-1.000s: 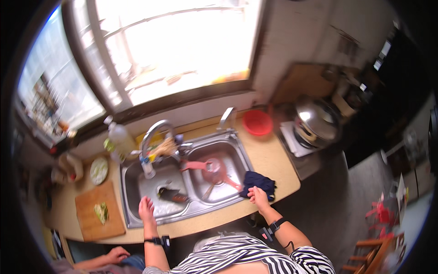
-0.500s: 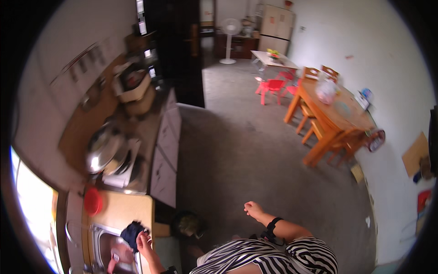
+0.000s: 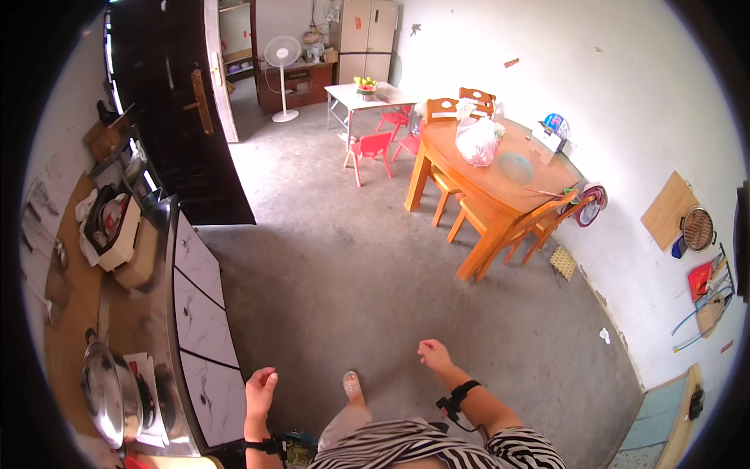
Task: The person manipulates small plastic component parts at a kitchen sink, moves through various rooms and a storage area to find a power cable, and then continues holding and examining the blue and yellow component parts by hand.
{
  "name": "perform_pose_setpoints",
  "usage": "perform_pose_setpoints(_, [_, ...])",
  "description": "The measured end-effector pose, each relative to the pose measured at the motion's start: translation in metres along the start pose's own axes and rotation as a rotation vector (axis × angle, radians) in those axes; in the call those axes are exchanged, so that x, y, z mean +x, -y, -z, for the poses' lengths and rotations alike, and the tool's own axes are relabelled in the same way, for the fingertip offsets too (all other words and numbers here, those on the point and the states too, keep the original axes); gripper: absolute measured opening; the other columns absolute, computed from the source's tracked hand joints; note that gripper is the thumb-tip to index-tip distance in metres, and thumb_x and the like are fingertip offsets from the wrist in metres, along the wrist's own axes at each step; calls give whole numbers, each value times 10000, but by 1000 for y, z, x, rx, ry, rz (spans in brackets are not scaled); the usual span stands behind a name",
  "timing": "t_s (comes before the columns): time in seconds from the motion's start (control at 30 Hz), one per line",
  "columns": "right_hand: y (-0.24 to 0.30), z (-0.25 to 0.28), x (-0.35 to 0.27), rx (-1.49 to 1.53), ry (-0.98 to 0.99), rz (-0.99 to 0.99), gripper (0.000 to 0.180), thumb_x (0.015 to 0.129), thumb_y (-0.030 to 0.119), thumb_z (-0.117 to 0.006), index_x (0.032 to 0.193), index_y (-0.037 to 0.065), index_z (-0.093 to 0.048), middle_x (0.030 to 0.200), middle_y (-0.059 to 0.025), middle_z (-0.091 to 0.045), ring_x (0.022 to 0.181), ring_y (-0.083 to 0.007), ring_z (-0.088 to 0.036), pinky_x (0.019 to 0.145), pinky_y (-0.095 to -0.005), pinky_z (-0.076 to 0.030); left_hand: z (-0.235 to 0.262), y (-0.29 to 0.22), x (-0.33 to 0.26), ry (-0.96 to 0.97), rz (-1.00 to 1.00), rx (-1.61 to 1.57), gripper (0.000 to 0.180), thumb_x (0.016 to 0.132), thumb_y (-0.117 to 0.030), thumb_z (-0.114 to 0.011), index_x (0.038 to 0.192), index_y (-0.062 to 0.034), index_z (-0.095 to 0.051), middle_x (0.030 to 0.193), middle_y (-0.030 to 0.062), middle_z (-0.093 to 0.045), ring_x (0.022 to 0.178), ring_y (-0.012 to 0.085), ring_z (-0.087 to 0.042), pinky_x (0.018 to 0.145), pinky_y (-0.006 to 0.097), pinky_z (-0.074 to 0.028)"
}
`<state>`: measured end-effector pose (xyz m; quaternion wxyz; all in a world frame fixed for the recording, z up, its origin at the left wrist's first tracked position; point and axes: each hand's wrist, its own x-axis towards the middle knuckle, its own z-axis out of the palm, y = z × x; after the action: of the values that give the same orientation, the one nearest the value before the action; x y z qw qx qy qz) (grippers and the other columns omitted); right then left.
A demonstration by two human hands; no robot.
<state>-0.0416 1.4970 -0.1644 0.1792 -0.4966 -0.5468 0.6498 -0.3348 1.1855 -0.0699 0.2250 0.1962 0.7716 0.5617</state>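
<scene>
My left hand [image 3: 261,391] hangs beside the grey-white marbled cabinet [image 3: 205,344] with its fingers curled in and its thumb up; nothing shows in it. Over the concrete floor, my right hand [image 3: 434,353] is loosely closed with bent fingers, and no object is visible there either. Neither hand appears to touch anything. Each wrist wears a black strap; a small device [image 3: 448,408] with a cord sits at the right one. Between the two hands my sandalled foot [image 3: 352,384] is on the floor.
On the left counter stand a steel wok with a lid [image 3: 111,391] and a tan bin [image 3: 134,250]. Ahead is a dark open door [image 3: 176,109]. A wooden table [image 3: 539,184] with chairs stands at right; red stools [image 3: 370,148], a white table [image 3: 371,98] and a fan [image 3: 283,53] are farther off.
The view has swung left to right, so the sink has left it and more of the room shows. My left hand was at a dark cloth by the sink; that cloth is out of sight.
</scene>
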Motion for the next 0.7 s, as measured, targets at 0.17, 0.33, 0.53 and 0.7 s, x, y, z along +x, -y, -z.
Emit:
perform_pose_setpoints(0.17, [32, 13, 153, -35, -162, -89, 223, 777, 176, -515, 939, 23, -534, 733, -54, -564, 533, -110, -499, 459, -230, -393, -20, -33, 201, 290, 23, 808, 428, 667, -309, -642, 1014, -66, -580, 912, 102, -613, 866, 237, -585, 754, 332, -460])
perform_pose_setpoints(0.33, [108, -7, 291, 57, -267, -294, 163, 769, 162, -507, 882, 47, -534, 726, -61, -568, 522, -135, -502, 434, -243, -396, -47, -66, 410, 369, -8, 838, 419, 709, -346, -598, 1037, -85, -569, 957, 100, -598, 914, 254, -560, 781, 353, -444])
perform_pose_setpoints(0.53, [165, -35, 522, 267, -426, -427, 75, 738, 100, -529, 763, 31, -538, 656, -84, -537, 515, -150, -486, 449, -267, -427, -91, -95, 680, 403, -88, 903, 404, 735, -352, -570, 1043, -92, -565, 962, 107, -593, 919, 269, -552, 779, 360, -441])
perform_pose_setpoints(0.7, [272, -87, 755, 218, -309, -447, 127, 750, 104, -495, 672, 18, -547, 590, -68, -517, 489, -159, -486, 394, -280, -397, -109, -147, 869, 316, 0, 903, 400, 737, -358, -564, 1025, -81, -572, 964, 105, -599, 921, 275, -554, 775, 360, -443])
